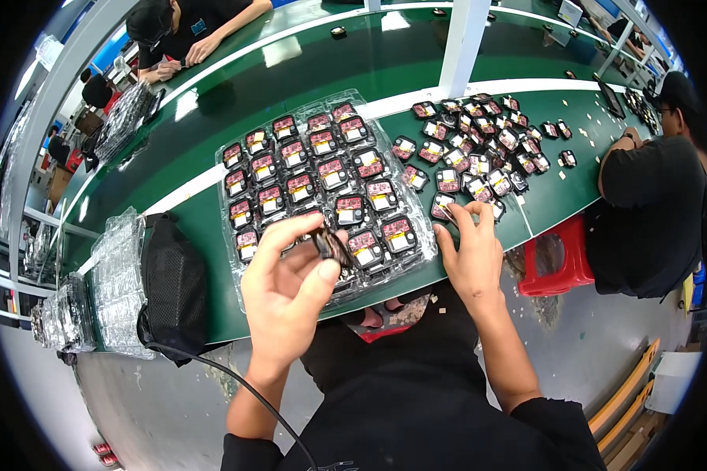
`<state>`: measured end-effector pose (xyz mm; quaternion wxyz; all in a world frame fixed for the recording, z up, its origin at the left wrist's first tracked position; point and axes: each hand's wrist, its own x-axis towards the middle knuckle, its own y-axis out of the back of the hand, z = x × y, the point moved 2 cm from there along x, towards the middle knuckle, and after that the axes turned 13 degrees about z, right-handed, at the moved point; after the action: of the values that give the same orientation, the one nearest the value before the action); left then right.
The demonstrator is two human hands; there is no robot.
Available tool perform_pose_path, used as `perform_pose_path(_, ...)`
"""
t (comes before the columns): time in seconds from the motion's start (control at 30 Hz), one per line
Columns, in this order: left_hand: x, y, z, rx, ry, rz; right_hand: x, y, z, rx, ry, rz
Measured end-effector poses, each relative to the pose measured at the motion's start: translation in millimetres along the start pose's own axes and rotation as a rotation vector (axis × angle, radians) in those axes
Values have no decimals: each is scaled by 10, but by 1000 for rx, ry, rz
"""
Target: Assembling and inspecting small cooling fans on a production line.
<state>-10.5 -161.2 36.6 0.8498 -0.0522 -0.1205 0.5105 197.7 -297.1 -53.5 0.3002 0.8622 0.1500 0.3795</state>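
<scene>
black-cased module (331, 245) pinched in left hand (284, 294), over 6 o'clock side of clear tray (426, 239). tray, at 11 o'clock, looks mostly filled; loose modules (507, 140) remain at 2 o'clock. right hand (475, 255) at their 7 o'clock edge; cannot tell its grip.

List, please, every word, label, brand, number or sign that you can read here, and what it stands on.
None can be read.
Small devices in the clear tray: any print is too small.
Loose devices: too small.
Blue patch on a black shirt: too small.

gray floor (554, 369), red stool (577, 255), white post (465, 47)
</scene>
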Motion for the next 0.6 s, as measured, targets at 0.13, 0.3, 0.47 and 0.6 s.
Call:
perform_pose_path(0.13, 716, -40, -40, 316, -135, 23, -37, -47, -30, -122, -2, -18)
perform_pose_path(0.3, 1615, -28, -270, 891, -631, -3, -49, -67, -32, -116, 2, 8)
perform_pose_path(0.47, 1890, -98, -491, 1039, -491, -104, -67, -85, 14, -92, 22, 45)
perform_pose_path(0.6, 1903, 5, -590, 1159, -492, -143, -42, -84, -17, -83, 26, 51)
